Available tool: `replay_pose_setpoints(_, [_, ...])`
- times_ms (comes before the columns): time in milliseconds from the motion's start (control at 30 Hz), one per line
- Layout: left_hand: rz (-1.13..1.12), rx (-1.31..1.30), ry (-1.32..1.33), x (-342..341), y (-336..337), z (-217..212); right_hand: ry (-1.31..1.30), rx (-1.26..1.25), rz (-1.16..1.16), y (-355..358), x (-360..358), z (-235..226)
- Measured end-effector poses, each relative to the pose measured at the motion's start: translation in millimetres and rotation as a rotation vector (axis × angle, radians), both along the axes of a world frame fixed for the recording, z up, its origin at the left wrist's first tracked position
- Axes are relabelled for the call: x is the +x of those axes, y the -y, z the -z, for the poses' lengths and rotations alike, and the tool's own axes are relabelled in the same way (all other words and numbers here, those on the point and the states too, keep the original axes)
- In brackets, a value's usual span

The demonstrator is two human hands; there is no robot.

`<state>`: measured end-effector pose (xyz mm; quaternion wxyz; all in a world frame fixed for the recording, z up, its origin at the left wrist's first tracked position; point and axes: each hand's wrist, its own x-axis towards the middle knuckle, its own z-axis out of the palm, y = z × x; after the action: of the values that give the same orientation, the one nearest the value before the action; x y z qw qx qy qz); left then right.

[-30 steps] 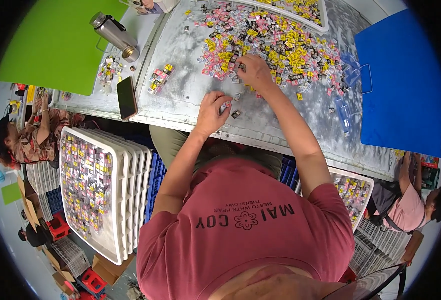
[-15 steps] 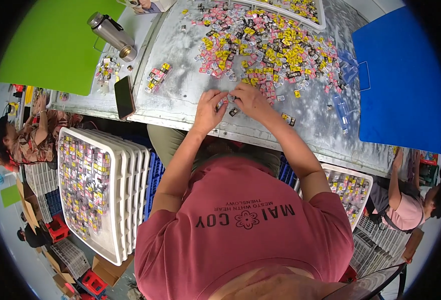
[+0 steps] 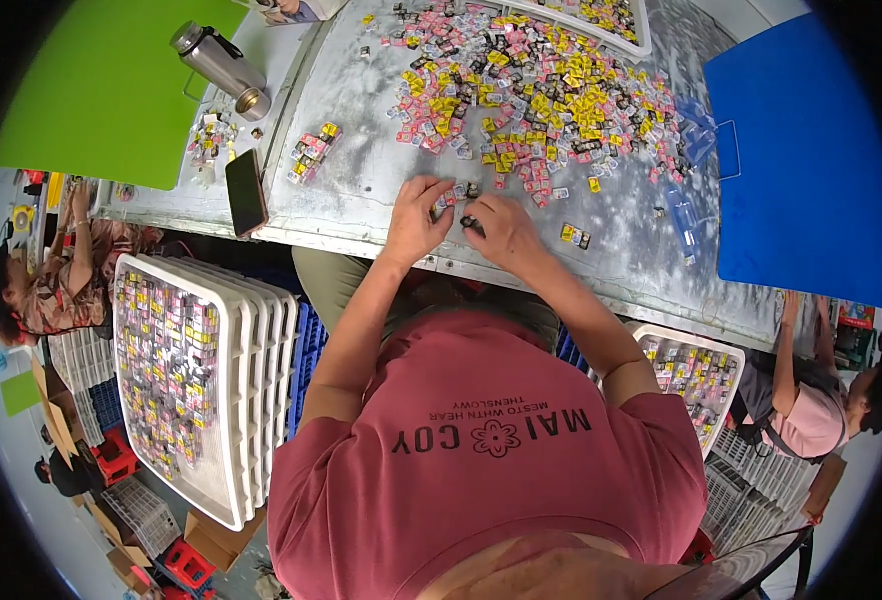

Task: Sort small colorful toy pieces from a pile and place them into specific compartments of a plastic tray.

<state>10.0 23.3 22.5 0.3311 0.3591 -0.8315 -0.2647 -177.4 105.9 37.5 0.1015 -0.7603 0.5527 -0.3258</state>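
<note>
At the near edge of the metal table, my left hand is closed at the fingertips on a short row of small pink and white block-like pieces. A black piece sits at the row's far right end. Just to the right, my right hand has its thumb and fingers closed around a small black piece, partly hidden by them. Ahead of both hands spreads a loose heap of small pink, yellow, black and white pieces.
A grouped block of pieces and a phone lie left, near a steel flask. A small joined set lies right, before clear plastic parts. Stacked white trays stand at my left, another tray at my right.
My right hand has drawn back from the row toward the table edge and closed on the black piece that lay there. The left hand stays at the row, where a black end piece now shows.
</note>
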Motion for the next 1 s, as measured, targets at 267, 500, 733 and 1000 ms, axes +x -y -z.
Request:
replay_pose_setpoints(267, [0.009,0.129,-0.044,21,-2,-5,0.114,0.024,-0.029,14,2,-9])
replay_pose_setpoints(500, [-0.056,0.121,-0.025,33,-8,-5,-0.029,-0.112,-0.114,50,18,8])
replay_pose_setpoints(733, [-0.096,0.058,-0.039,29,-9,-6,0.024,-0.062,-0.047,47,-3,-2])
replay_pose_setpoints(1000, [-0.087,0.058,0.024,21,-6,3,-0.141,-0.111,0.267,69,-42,2])
